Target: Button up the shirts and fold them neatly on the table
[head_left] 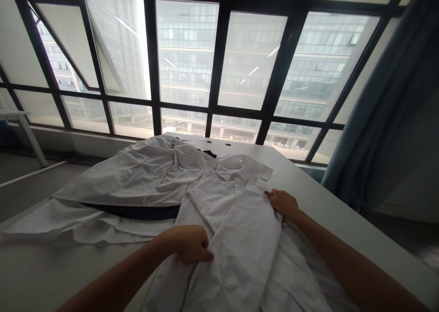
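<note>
A white collared shirt (240, 230) lies spread over the table in front of me, its collar (235, 172) pointing toward the windows. My left hand (192, 243) is closed on the cloth near the middle of the shirt, thumb toward the right. Farther up, at the right edge below the collar, my right hand (283, 203) pinches the fabric. Long creases run down the cloth between the two hands. The lower end of the shirt leaves the bottom of the view.
A heap of white clothes (147, 170) lies to the left, with dark cloth (137, 211) showing beneath it. The white table (308, 188) reaches toward large black-framed windows (187, 51). A blue curtain (370, 106) hangs at the right. Another table's white leg (34, 140) stands far left.
</note>
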A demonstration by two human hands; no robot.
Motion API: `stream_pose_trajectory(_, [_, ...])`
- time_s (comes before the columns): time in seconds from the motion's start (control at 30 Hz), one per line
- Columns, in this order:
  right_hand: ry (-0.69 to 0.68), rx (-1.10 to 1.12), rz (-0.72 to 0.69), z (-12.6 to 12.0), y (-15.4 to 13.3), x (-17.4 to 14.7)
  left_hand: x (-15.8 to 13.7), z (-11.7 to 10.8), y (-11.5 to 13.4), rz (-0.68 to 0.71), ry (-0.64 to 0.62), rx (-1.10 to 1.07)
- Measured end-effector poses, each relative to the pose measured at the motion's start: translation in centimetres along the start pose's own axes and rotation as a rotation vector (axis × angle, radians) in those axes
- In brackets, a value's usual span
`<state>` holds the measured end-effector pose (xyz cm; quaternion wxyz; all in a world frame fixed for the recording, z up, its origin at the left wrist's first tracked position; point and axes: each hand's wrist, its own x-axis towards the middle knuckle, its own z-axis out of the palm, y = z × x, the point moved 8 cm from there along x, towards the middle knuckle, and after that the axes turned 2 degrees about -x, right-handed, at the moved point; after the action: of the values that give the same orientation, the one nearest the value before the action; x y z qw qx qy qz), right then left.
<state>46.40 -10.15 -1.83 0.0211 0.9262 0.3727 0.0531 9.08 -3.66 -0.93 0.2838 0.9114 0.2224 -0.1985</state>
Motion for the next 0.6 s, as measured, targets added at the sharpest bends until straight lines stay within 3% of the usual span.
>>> stream_pose_trajectory(0.3, [0.194, -0.120, -0.058, -1.3, 1.7, -1.5, 0.2, 0.2, -0.2, 0.009, 0.006, -0.034])
stream_pose_trajectory(0.4, [0.262, -0.111, -0.018, -2.1, 2.8, -2.0, 0.2, 0.2, -0.1, 0.033, 0.013, -0.053])
stream_pose_trajectory(0.6, [0.157, -0.044, 0.030, -2.1, 3.7, -2.8, -0.1, 0.2, 0.2, 0.036, 0.024, -0.062])
